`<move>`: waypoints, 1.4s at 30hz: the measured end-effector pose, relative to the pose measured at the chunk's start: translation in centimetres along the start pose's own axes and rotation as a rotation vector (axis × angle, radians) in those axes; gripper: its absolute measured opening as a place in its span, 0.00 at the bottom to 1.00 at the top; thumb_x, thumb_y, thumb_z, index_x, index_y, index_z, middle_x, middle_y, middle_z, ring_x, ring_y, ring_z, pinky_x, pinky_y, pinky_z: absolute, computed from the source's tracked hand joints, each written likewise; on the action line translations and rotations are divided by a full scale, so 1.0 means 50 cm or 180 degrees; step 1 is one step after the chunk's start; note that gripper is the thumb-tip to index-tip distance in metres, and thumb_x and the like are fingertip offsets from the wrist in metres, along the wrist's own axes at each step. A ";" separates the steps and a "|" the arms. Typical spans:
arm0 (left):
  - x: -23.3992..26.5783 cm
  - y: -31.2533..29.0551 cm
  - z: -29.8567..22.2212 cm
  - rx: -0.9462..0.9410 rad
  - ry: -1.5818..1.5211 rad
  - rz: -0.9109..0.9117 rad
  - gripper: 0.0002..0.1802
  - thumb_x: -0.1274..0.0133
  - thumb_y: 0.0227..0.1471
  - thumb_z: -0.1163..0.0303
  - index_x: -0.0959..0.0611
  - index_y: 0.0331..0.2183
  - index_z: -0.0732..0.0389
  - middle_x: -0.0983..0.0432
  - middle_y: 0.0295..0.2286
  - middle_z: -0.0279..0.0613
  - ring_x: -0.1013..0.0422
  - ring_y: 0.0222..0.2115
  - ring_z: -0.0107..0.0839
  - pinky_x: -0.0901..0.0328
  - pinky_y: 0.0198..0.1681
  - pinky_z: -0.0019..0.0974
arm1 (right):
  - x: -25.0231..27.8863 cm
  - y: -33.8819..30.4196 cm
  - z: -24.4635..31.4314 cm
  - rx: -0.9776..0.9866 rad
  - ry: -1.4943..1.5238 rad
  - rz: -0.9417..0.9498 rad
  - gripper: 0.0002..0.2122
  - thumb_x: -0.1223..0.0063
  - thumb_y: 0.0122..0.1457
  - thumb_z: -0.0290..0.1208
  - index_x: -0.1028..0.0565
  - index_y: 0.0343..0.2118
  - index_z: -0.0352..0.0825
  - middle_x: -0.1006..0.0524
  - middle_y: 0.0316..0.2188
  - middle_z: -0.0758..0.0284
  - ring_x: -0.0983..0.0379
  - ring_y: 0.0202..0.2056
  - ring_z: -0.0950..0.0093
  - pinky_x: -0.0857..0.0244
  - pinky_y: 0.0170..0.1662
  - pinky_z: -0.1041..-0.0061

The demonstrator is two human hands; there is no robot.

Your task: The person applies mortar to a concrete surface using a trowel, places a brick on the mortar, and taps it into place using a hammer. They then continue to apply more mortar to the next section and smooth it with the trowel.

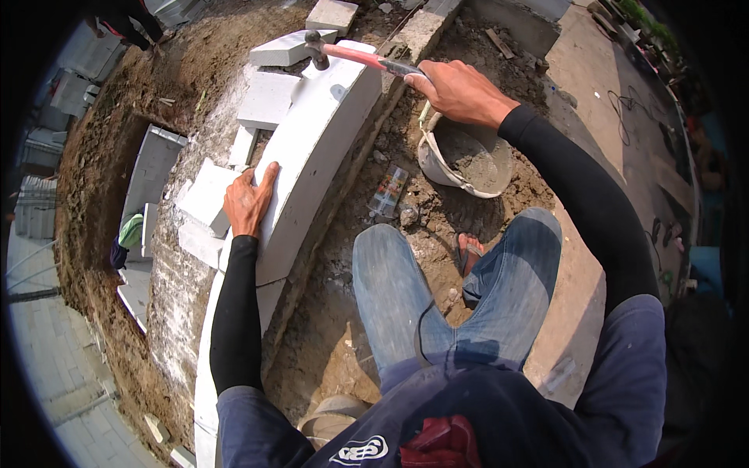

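White lettering [360,450] marks your dark shirt [515,413] while your right hand [466,92] clamps the hammer [355,55] at the far end of the block [308,125], your left hand [248,201] resting on it, thumb and fingers apart, with sunlit, muddy ground [320,363] alongside.

Two hands are counted: left hand [247,204], right hand [466,92] | one hammer [355,54] is seen, upper centre | at least five loose white blocks [269,101] are counted, upper left of centre | one bucket [438,166], one packet [388,192] are seen, centre | one other person [136,23] is partly shown, upper left
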State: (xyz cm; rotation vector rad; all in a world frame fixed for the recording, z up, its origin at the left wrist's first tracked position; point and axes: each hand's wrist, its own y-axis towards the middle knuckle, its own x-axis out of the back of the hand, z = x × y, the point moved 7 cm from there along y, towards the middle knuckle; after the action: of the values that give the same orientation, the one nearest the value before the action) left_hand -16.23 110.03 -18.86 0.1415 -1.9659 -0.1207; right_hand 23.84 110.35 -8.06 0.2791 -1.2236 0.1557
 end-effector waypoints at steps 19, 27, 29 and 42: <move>0.001 -0.005 0.006 -0.0062 -0.0007 -0.0085 0.43 0.47 0.51 0.28 0.25 0.17 0.64 0.33 0.12 0.47 0.31 0.17 0.42 0.37 0.26 0.46 | -0.083 -0.095 0.107 0.0066 0.0166 0.0150 0.18 0.54 0.70 0.43 0.32 0.34 0.29 0.26 0.17 0.50 0.27 0.21 0.46 0.34 0.27 0.49; 0.010 -0.011 -0.016 -0.0026 -0.0020 -0.0012 0.43 0.47 0.52 0.29 0.22 0.22 0.67 0.28 0.16 0.53 0.29 0.20 0.49 0.36 0.29 0.49 | -0.114 -0.129 0.116 -0.0005 0.0322 0.0036 0.18 0.53 0.70 0.43 0.32 0.32 0.30 0.25 0.18 0.48 0.26 0.23 0.44 0.33 0.26 0.48; 0.010 -0.009 -0.015 -0.0080 -0.0032 -0.0095 0.43 0.47 0.53 0.31 0.25 0.21 0.69 0.30 0.16 0.55 0.32 0.20 0.50 0.38 0.29 0.48 | -0.132 -0.134 0.108 -0.0133 0.0201 0.0203 0.20 0.53 0.69 0.44 0.28 0.32 0.28 0.24 0.21 0.48 0.25 0.26 0.44 0.32 0.31 0.49; 0.009 -0.010 -0.003 -0.0078 -0.0088 -0.0162 0.43 0.47 0.51 0.29 0.22 0.21 0.67 0.25 0.16 0.53 0.26 0.23 0.52 0.34 0.31 0.50 | 0.069 -0.014 0.079 0.0069 0.0409 -0.1356 0.19 0.55 0.71 0.44 0.32 0.35 0.29 0.26 0.15 0.51 0.25 0.19 0.48 0.33 0.24 0.51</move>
State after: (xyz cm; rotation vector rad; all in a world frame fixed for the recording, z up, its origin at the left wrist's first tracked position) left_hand -16.25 109.45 -18.46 0.1745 -1.9882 -0.1809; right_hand 21.62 108.40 -3.67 0.5335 -1.0114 -0.1798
